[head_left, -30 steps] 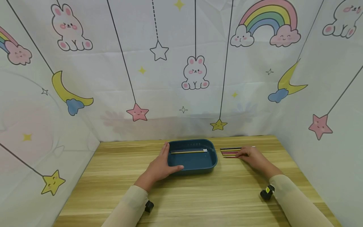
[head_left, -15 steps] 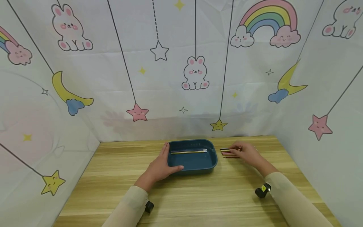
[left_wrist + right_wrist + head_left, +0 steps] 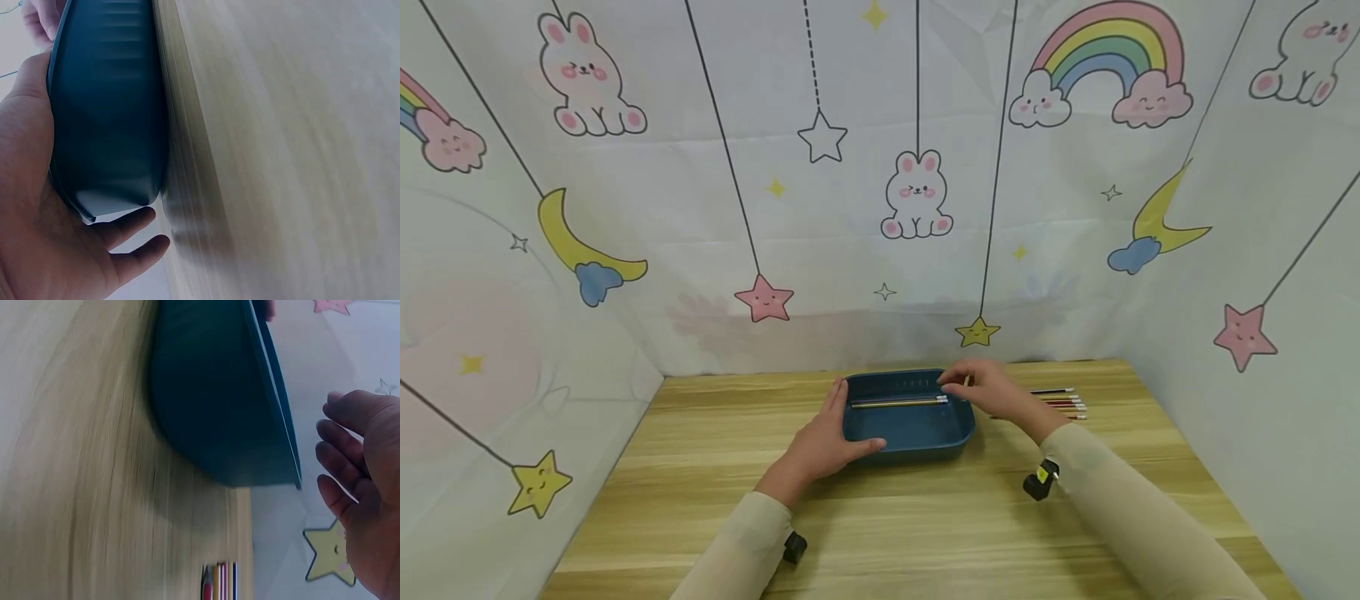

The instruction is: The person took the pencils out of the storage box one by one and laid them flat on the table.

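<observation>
A dark blue tray (image 3: 910, 433) stands at the back of the wooden table, and pencils (image 3: 898, 402) with white ends lie in it. My left hand (image 3: 823, 433) rests spread on the tray's left end, thumb over the front rim and straight fingers along the outer side. In the left wrist view, two fingertips (image 3: 153, 244) extend below the tray's end. My right hand (image 3: 988, 387) hangs over the tray's back right corner. The right wrist view shows its fingers (image 3: 340, 450) loosely bent beside the rim, with nothing visible between them.
Several pencils (image 3: 1067, 404) lie side by side on the table to the right of the tray, partly hidden by the right forearm. A white cloth (image 3: 820, 333) printed with rabbits, stars and moons hangs close behind the table and at both sides.
My right hand has moved left from the row of pencils to the tray's right rim, uncovering the pencils' right ends. The left hand and the tray have stayed in place.
</observation>
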`<state>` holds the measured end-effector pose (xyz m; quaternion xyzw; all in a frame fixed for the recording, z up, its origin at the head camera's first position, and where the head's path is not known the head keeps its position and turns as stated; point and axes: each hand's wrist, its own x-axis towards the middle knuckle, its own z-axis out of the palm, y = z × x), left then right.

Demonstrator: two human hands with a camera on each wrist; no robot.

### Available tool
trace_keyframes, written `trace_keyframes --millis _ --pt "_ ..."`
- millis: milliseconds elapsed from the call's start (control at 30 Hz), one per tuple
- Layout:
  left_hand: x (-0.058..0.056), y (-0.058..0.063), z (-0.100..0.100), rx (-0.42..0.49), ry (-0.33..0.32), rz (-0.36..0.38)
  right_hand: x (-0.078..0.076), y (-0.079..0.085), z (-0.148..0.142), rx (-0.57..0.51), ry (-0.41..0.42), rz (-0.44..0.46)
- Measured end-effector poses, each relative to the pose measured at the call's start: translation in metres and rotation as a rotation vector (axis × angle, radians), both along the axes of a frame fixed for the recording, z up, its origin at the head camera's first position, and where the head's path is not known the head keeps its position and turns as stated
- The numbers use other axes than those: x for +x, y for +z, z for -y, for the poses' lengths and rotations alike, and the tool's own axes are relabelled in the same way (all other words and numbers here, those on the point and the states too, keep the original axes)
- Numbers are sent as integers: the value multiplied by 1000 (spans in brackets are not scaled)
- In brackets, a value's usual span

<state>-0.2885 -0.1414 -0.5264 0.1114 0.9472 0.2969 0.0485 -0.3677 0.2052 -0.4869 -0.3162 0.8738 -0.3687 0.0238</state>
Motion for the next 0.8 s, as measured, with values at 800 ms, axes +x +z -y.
trace_keyframes --millis 800 --pt "-1 1 0 -10 -10 -3 -23 -17 91 271 147 -73"
